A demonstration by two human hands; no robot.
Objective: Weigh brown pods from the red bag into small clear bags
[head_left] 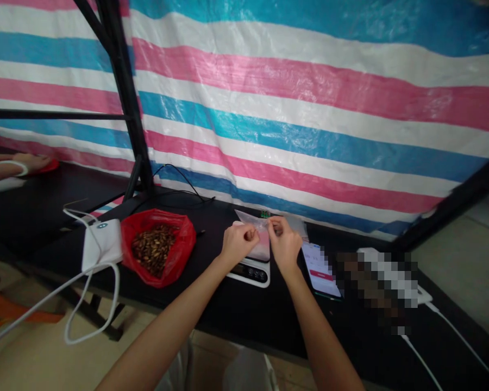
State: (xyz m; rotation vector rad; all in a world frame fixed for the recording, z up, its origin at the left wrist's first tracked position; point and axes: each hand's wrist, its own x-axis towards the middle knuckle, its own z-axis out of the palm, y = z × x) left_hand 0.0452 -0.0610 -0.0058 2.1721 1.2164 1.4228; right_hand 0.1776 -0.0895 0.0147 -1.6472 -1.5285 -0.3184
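My left hand (239, 242) and right hand (284, 243) pinch the bag (263, 237) between them, over the scale (252, 273), toward the table (250, 312)'s back edge; neither clearly nearer. Long axis: cannot tell.

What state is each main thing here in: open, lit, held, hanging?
Red bag: open, brown pieces showing inside
Clear bag: held by left hand and right hand; sealed or open, unclear
Scale: display unreadable
Phone: screen lit
White cable: looped, dangling
Striped sheet: hanging, creased
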